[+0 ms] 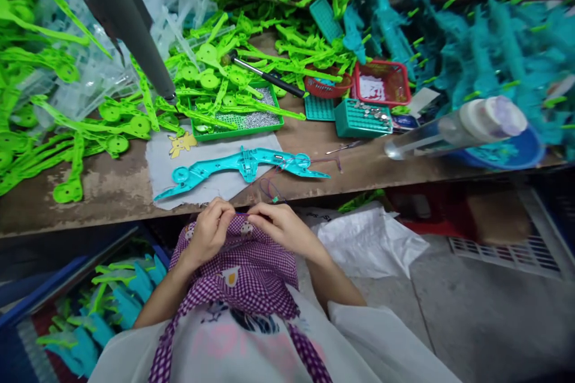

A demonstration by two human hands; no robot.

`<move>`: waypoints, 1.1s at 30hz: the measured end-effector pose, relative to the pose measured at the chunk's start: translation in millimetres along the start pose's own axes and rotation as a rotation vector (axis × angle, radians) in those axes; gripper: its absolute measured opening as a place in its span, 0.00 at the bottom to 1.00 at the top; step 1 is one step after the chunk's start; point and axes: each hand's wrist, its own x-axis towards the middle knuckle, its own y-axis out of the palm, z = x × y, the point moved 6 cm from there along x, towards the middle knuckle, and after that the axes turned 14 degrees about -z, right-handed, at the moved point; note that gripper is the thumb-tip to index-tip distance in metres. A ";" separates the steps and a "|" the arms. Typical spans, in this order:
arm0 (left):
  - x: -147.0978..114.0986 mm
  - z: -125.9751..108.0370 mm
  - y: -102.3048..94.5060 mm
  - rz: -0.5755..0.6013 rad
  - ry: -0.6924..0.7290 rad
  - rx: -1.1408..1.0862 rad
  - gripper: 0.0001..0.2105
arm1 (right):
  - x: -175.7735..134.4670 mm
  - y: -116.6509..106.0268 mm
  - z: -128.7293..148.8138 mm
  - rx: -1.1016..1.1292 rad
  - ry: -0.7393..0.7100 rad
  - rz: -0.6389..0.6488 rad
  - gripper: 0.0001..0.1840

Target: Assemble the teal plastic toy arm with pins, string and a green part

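Observation:
Between my two hands a thin blue-and-red wire (241,214) is stretched just in front of the table edge. My left hand (211,224) pinches one end of it, and my right hand (277,224) pinches the other. More of the thin wire loops on the bench, with a small green connector (275,199) near my right fingers. Beyond my hands a turquoise bow-shaped plastic part (247,164) lies on a grey cloth (162,161). Its right arm has thin wires across it.
Lime-green plastic parts (67,125) heap at the left and back. A green tray (269,122) holds small metal pieces. A black-handled hammer (283,82), a screwdriver (344,147), a red basket (402,81) and a clear bottle (449,128) stand or lie around. A dark grey device (130,18) hangs upper left.

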 end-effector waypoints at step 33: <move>47.6 76.7 52.8 -0.442 -1.184 -0.934 0.06 | 65.4 -61.6 -79.7 0.004 -0.168 -0.297 0.09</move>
